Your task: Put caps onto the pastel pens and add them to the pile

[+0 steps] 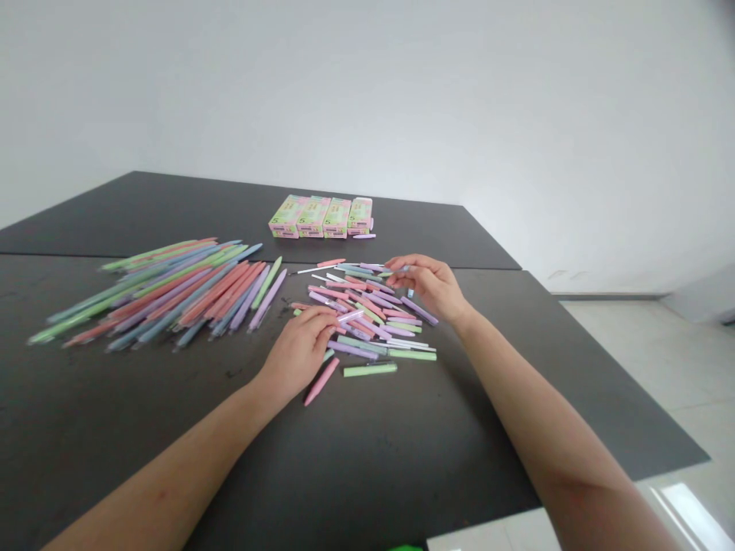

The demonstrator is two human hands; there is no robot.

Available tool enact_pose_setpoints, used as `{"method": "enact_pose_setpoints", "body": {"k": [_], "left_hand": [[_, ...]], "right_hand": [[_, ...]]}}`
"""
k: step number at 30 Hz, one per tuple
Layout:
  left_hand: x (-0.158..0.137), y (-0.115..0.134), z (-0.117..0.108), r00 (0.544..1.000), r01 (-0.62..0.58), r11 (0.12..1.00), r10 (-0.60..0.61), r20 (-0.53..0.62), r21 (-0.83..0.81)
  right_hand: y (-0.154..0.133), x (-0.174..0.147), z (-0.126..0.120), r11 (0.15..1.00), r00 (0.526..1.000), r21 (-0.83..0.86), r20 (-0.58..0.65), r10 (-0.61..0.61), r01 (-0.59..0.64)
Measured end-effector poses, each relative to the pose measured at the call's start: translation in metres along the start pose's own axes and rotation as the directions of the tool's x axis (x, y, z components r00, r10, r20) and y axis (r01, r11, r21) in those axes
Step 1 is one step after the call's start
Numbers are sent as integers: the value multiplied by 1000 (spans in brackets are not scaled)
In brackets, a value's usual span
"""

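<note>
My left hand point(299, 340) is closed, with a pale purple pen part point(351, 315) pinched between thumb and fingers. Over the far right side of a loose pile of pen parts point(376, 310), my right hand point(429, 285) has its fingers curled together. A small bluish piece shows at those fingertips, too blurred to name. The pile mixes purple, pink, green and blue barrels and caps with thin white refills point(410, 344). Nearest me lie a pink pen part point(321, 382) and a green pen part point(370, 370).
Left of the pile lies a large heap of whole pens point(172, 295) in several colours. Several pink-and-green boxes point(311, 217) stand in a row farther back, a purple piece point(364, 236) beside them. The dark table point(367, 459) ends at the right above a pale floor.
</note>
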State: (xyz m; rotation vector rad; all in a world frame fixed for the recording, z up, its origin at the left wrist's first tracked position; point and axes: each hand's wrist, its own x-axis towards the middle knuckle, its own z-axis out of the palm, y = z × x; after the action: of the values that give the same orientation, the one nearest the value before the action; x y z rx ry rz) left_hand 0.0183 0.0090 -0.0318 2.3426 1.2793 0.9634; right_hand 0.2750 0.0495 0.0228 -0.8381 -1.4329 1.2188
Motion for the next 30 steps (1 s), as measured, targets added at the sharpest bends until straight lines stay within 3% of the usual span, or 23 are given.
{"method": "enact_pose_setpoints", "body": {"k": [5, 9, 15, 19, 24, 27, 30], "left_hand": [[0, 1, 0, 1000, 14, 1000, -14, 0, 0], [0, 2, -1, 1000, 7, 1000, -7, 1, -1], [0, 0, 0, 1000, 7, 1000, -7, 6, 9], [0, 0, 0, 1000, 5, 1000, -5, 12, 3], [0, 1, -1, 1000, -4, 1000, 4, 8, -2], [0, 1, -1, 1000, 6, 1000, -6, 11, -2], [0, 0, 0, 1000, 19, 1000, -19, 12, 2]], "right_hand": [[-8, 3, -13, 997, 977, -5, -198, -77, 78], [-6, 4, -23, 992, 966, -115, -246, -84, 57], [3, 0, -19, 911, 1000, -411, -4, 31, -30], [11, -2, -9, 849, 979, -528, 178, 103, 7], [12, -4, -5, 837, 945, -547, 278, 170, 10], [7, 0, -14, 855, 961, -517, 214, 173, -39], [1, 5, -31, 793, 991, -603, 18, 129, -92]]}}
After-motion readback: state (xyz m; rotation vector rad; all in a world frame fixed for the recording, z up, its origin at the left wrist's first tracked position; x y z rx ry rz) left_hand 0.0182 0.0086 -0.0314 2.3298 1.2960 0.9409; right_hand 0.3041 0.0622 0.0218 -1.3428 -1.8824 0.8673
